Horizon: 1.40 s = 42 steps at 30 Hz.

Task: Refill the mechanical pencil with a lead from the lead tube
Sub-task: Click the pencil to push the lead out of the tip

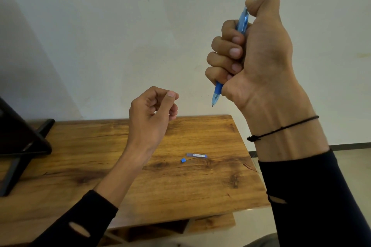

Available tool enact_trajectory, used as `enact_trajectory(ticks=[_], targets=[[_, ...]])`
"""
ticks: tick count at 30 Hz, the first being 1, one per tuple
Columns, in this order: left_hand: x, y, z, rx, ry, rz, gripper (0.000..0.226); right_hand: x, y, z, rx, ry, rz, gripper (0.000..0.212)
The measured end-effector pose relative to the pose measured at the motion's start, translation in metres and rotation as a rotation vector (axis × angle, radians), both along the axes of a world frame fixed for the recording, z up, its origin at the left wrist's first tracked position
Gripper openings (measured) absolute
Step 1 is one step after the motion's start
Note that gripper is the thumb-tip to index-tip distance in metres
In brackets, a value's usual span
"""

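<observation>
My right hand [259, 50] is raised high and wraps in a fist around a blue mechanical pencil [217, 90]. The pencil stands nearly upright with its tip down, and my thumb presses on its top end. My left hand [152, 110] hovers lower and to the left above the table, fingers loosely curled with thumb and forefinger close; I cannot tell whether anything thin sits between them. On the wooden table [180, 186] lies the small clear lead tube [196, 155] with a label, and its little blue cap [182, 160] rests just left of it.
A dark stand or tilted device [22, 142] occupies the table's left side. The table's right edge runs down near my right forearm, with tiled floor beyond. A plain pale wall is behind. A lower shelf shows under the front edge.
</observation>
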State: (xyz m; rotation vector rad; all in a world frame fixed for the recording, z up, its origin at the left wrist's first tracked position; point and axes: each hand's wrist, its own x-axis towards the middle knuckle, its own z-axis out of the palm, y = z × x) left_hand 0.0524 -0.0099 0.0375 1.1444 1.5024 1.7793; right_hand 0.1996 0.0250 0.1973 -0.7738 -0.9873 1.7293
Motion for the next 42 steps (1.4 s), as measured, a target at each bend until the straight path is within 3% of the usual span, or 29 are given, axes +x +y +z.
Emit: enact_trajectory(ticks=[42], targets=[[0.0017,-0.002,0.0004,-0.028,0.006,0.007,0.016,-0.0015,0.0009,-0.0023,0.012,-0.011,-0.004,0.059]])
